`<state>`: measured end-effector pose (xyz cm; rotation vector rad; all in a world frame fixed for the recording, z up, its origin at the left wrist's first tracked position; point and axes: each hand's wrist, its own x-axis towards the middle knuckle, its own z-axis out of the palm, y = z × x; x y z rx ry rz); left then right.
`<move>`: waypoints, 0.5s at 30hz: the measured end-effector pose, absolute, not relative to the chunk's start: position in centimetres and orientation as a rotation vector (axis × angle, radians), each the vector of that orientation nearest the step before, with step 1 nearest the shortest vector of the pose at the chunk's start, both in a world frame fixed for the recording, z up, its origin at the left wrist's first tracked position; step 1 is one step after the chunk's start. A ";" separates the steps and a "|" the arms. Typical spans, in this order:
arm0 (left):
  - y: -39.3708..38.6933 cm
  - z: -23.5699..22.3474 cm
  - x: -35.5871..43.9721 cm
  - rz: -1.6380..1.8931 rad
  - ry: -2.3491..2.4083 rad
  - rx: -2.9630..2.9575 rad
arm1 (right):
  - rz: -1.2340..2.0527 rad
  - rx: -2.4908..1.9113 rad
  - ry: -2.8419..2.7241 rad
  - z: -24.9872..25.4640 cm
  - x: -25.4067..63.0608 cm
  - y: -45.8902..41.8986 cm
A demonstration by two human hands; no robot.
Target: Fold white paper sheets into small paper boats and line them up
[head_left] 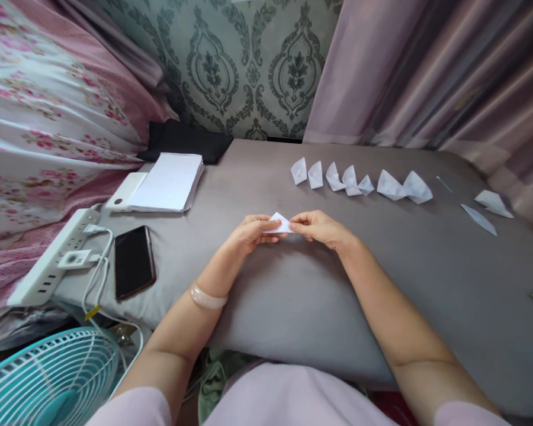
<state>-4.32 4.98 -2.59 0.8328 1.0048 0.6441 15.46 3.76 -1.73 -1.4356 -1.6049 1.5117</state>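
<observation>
A small piece of white paper [281, 223], folded to a triangle with its point away from me, is held between both hands just above the grey-covered surface. My left hand [255, 232] pinches its left side, thumb on top and fingers underneath. At the right corner, the thumb and fingertips of my right hand [320, 228] are closed on the paper. Beyond the hands stands a row of several folded white paper shapes, among them a paper piece [299, 171] at the left end and a larger one [417, 187] at the right.
A stack of white paper [166, 182] lies at the left beside a black cloth [184, 141]. Nearer are a phone [134, 262], a power strip [55, 258] with cables, and a teal fan [55, 378]. At the far right lie more folded papers [494, 203]. Curtains hang on both sides.
</observation>
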 end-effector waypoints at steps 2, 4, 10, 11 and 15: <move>5.2 -2.7 -4.6 0.565 0.993 0.796 | 1.564 -1.444 -1.584 -1.9 15.6 3.8; 5.5 -2.7 -5.1 0.527 0.977 0.789 | 1.588 -1.471 -1.514 -2.2 15.8 4.0; 6.1 -2.3 -6.6 0.537 0.990 0.822 | 1.639 -1.449 -1.275 -2.5 16.4 4.5; 6.1 -2.3 -6.6 0.536 0.989 0.834 | 1.638 -1.452 -1.251 -2.4 16.5 4.6; 6.0 -2.3 -6.6 0.530 0.954 0.864 | 1.652 -1.457 -1.217 -2.3 16.5 4.6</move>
